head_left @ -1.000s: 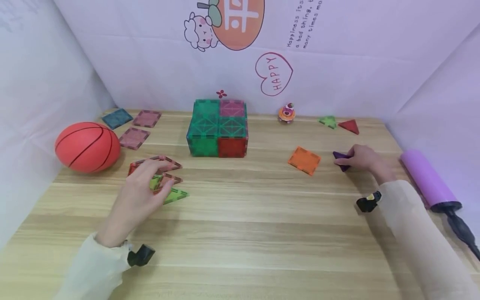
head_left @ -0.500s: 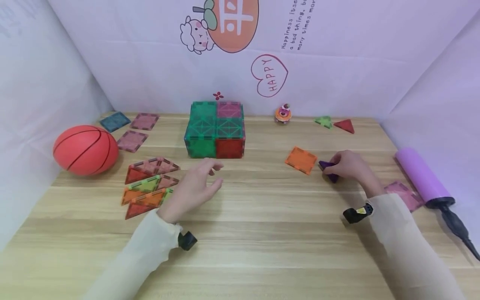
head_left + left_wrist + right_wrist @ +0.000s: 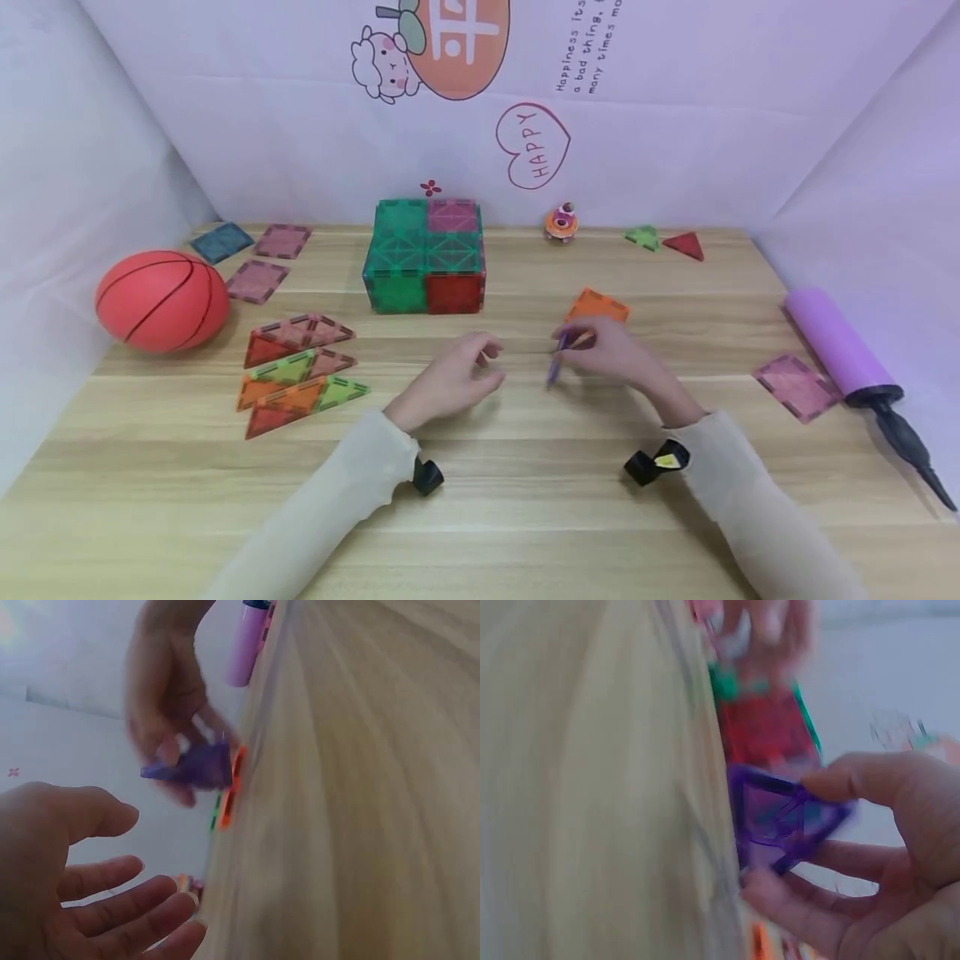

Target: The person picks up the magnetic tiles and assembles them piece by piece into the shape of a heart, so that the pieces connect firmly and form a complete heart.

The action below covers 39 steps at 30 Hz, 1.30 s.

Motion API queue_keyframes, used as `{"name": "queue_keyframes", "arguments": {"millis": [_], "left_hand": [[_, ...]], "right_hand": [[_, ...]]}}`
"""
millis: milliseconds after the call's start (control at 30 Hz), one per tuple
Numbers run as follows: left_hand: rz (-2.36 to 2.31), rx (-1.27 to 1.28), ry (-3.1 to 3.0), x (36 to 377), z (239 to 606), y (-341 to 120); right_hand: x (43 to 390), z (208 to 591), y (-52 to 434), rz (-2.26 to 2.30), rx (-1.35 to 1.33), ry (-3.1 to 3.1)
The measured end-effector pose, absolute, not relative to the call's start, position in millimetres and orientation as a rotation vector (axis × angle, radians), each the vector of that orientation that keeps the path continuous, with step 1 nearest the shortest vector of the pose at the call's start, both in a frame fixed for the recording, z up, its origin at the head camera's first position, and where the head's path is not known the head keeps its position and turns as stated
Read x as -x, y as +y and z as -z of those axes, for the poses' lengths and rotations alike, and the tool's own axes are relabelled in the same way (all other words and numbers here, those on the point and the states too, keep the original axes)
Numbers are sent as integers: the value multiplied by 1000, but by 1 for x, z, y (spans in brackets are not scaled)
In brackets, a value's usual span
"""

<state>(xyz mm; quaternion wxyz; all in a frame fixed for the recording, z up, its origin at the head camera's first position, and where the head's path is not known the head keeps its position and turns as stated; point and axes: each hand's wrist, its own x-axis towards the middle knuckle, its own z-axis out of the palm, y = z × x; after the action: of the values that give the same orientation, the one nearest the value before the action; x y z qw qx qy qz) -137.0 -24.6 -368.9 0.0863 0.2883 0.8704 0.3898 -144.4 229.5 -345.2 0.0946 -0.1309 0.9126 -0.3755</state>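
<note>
Your right hand (image 3: 611,354) pinches a purple triangular tile (image 3: 558,360) between thumb and fingertips, holding it on edge just above the bench (image 3: 525,500), in front of the orange square tile (image 3: 597,307) and near the middle of the work area. Your left hand (image 3: 453,379) sits close beside it with the fingers loosely spread and relaxed, holding nothing — the left wrist view shows the palm open toward the purple piece. The grip looks light and at the tile's edge, so a quick turn of the wrist could let it slip and drop flat onto the wood. These tiles look like the magnetic kind, judging by the block of green and red tiles (image 3: 423,258) standing behind — if so, passing low over the orange square may snap the two together and drag it out of place. If you carry the purple piece toward the block, a hard touch could push a wall in or shift the whole thing. The triangles (image 3: 292,375) fanned out on the left lie well apart from both hands.
</note>
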Motion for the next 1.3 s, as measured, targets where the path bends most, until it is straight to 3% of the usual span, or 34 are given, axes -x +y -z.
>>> {"name": "queue_keyframes", "arguments": {"millis": [300,600,800,1300], "left_hand": [[-1198,-872,2583,139,382,-13],[-1225,-775,2691,147,382,-24],[-1176,-748,2729,149,382,-28],[-1202,-738,2747,151,386,-29]], "right_hand": [[141,356,165,1048,525,2850],[134,359,150,1154,500,2801],[156,356,182,1174,440,2877],[269,355,333,650,142,3040]]}}
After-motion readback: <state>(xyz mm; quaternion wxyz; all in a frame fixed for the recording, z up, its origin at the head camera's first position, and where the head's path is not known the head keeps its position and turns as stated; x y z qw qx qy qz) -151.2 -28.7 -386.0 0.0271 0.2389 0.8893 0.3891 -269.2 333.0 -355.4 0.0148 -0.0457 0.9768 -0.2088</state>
